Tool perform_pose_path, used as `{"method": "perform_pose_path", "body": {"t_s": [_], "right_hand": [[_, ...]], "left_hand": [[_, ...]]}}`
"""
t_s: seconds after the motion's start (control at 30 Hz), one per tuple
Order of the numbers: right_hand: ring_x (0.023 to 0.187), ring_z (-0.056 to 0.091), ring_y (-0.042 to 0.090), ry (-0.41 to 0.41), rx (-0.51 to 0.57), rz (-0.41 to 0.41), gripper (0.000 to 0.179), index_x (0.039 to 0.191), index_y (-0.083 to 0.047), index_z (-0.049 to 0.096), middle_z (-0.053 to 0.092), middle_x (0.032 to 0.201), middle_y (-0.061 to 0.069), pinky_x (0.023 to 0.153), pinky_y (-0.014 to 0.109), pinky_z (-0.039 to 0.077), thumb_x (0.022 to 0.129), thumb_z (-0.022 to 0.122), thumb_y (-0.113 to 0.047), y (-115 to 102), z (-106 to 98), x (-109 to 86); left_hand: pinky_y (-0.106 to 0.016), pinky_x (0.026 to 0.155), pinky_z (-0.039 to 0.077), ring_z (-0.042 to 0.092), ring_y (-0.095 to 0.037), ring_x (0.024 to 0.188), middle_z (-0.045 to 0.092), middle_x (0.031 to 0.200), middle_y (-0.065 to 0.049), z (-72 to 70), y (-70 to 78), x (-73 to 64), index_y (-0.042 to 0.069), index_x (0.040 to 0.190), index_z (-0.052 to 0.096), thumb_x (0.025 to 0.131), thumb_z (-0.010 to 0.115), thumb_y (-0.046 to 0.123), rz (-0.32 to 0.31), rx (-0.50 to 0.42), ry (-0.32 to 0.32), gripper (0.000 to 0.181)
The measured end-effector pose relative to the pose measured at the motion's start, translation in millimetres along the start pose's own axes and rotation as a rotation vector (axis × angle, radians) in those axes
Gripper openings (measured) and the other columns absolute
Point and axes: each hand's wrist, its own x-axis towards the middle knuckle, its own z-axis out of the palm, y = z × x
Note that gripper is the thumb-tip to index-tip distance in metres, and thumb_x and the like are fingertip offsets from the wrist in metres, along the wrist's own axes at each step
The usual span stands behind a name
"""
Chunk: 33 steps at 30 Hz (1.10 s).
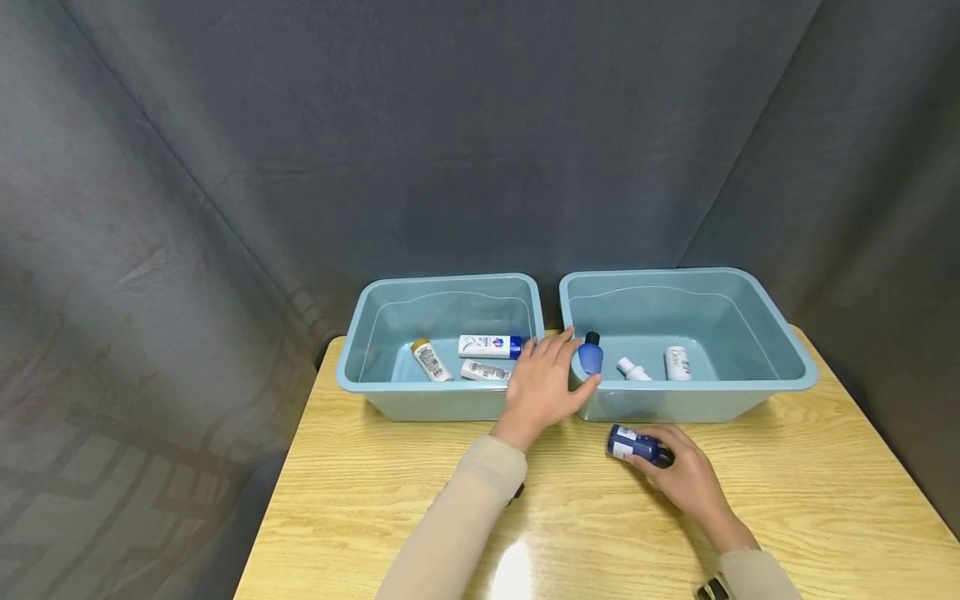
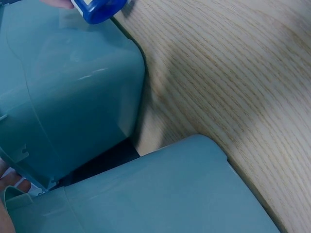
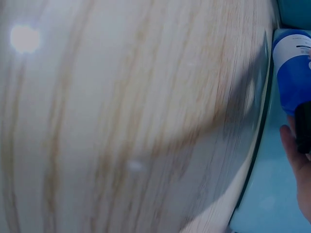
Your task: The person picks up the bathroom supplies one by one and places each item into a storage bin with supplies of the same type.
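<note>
My right hand (image 1: 686, 475) grips a dark blue bottle (image 1: 632, 444) with a white label and black cap, just before the front wall of the right blue bin (image 1: 720, 400). In the right wrist view the same bottle (image 3: 293, 77) shows at the right edge. Over the adjoining corners of the two bins lies my left hand (image 1: 543, 383), fingers extended and thumb spread, holding nothing I can see. The right bin holds a blue bottle (image 1: 591, 357) with a black cap, a small white bottle (image 1: 633, 369) and a white Dove container (image 1: 677, 364).
Inside the left blue bin (image 1: 442, 406) lie a white bottle (image 1: 487, 346) with a blue cap, a gold-capped white tube (image 1: 431, 361) and another white item (image 1: 484, 371). Both bins stand at the back of the wooden table (image 1: 352, 500), before a grey curtain (image 1: 465, 150).
</note>
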Motion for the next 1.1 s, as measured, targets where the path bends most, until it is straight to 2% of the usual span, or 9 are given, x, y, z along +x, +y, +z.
{"method": "perform_pose_path", "body": {"t_s": [0.13, 0.2, 0.3, 0.4, 0.47, 0.63, 0.83, 1.1], "right_hand": [[0.101, 0.063, 0.034, 0.038, 0.007, -0.023, 0.042, 0.113, -0.008, 0.070, 0.065, 0.113, 0.010, 0.082, 0.056, 0.052, 0.075, 0.088, -0.014, -0.5, -1.4, -2.8], [0.100, 0.063, 0.031, 0.057, 0.004, -0.031, 0.043, 0.112, -0.010, 0.071, 0.065, 0.112, 0.007, 0.082, 0.050, 0.054, 0.073, 0.088, -0.013, -1.2, -2.5, -4.1], [0.099, 0.061, 0.024, 0.086, 0.003, -0.048, 0.044, 0.111, -0.012, 0.071, 0.065, 0.111, 0.003, 0.082, 0.031, 0.052, 0.071, 0.090, -0.011, -1.6, -3.0, -5.6], [0.099, 0.058, 0.013, 0.120, 0.010, -0.080, 0.045, 0.109, -0.011, 0.072, 0.065, 0.110, 0.001, 0.083, 0.011, 0.043, 0.068, 0.091, -0.009, -1.3, -2.6, -6.7], [0.100, 0.055, 0.006, 0.144, 0.021, -0.106, 0.046, 0.108, -0.010, 0.072, 0.065, 0.109, 0.002, 0.085, 0.004, 0.037, 0.066, 0.091, -0.006, -0.5, -2.2, -7.1], [0.103, 0.051, -0.003, 0.203, 0.053, -0.172, 0.050, 0.106, -0.008, 0.072, 0.064, 0.109, 0.004, 0.088, 0.001, 0.034, 0.061, 0.091, 0.001, 1.3, -3.1, -7.3], [0.104, 0.050, -0.004, 0.244, 0.089, -0.229, 0.054, 0.105, -0.006, 0.072, 0.065, 0.108, 0.008, 0.090, 0.002, 0.035, 0.057, 0.091, 0.006, -0.7, -7.2, -8.4], [0.110, 0.048, -0.005, 0.272, 0.077, -0.300, 0.055, 0.106, -0.004, 0.072, 0.064, 0.110, 0.012, 0.093, 0.004, 0.035, 0.055, 0.091, 0.007, -0.8, -13.6, -9.8]], "left_hand": [[-0.040, 0.116, 0.028, 0.040, -0.013, 0.139, 0.038, 0.156, 0.005, -0.2, 0.1, -0.5, 0.024, 0.147, 0.049, 0.096, 0.035, 0.068, 0.001, -0.004, -0.001, 0.069], [-0.039, 0.116, 0.028, 0.040, -0.013, 0.139, 0.038, 0.156, 0.005, -0.3, -0.1, -0.7, 0.024, 0.147, 0.049, 0.096, 0.035, 0.069, 0.002, -0.008, -0.002, 0.069], [-0.040, 0.116, 0.028, 0.040, -0.014, 0.139, 0.038, 0.156, 0.005, -0.4, 0.1, -0.9, 0.023, 0.147, 0.049, 0.096, 0.035, 0.068, 0.004, -0.007, -0.003, 0.069], [-0.040, 0.116, 0.028, 0.040, -0.014, 0.139, 0.038, 0.156, 0.005, -0.5, 0.6, -0.9, 0.023, 0.147, 0.049, 0.096, 0.034, 0.068, 0.005, -0.003, -0.005, 0.069], [-0.040, 0.116, 0.028, 0.039, -0.014, 0.139, 0.037, 0.156, 0.005, -0.4, 0.8, -0.9, 0.023, 0.147, 0.049, 0.096, 0.035, 0.068, 0.005, -0.002, -0.004, 0.069], [-0.040, 0.116, 0.029, 0.039, -0.013, 0.139, 0.038, 0.156, 0.005, 0.7, 0.8, -0.4, 0.023, 0.146, 0.050, 0.096, 0.036, 0.068, 0.003, -0.001, 0.008, 0.069], [-0.040, 0.115, 0.030, 0.041, -0.014, 0.138, 0.040, 0.155, 0.005, 1.5, 0.2, -0.6, 0.023, 0.145, 0.051, 0.096, 0.038, 0.068, 0.006, -0.005, 0.025, 0.067], [-0.040, 0.115, 0.029, 0.040, -0.013, 0.138, 0.039, 0.155, 0.005, 2.2, 0.2, -0.6, 0.024, 0.145, 0.051, 0.096, 0.036, 0.068, 0.007, -0.004, 0.023, 0.068]]}}
